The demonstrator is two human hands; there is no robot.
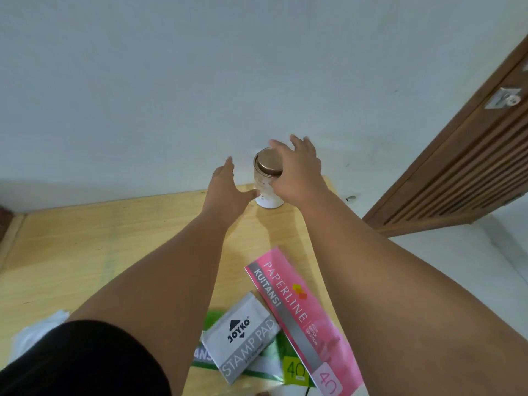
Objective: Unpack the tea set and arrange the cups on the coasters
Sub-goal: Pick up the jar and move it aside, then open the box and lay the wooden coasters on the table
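Note:
A white cylindrical canister [265,186] with a bronze-coloured round lid [268,162] stands upright at the far edge of the wooden table [85,238], close to the wall. My right hand [297,170] curves around its right side and top, fingers spread, touching or nearly touching it. My left hand [225,190] reaches in from the left with fingers apart, its thumb near the canister's base. No cups or coasters are visible.
A pink receipt book [303,318], a grey stamp pad box [243,335] and green booklets [294,367] lie near the table's front edge. White plastic [37,332] is at the lower left. A wooden slatted door [463,172] stands at the right.

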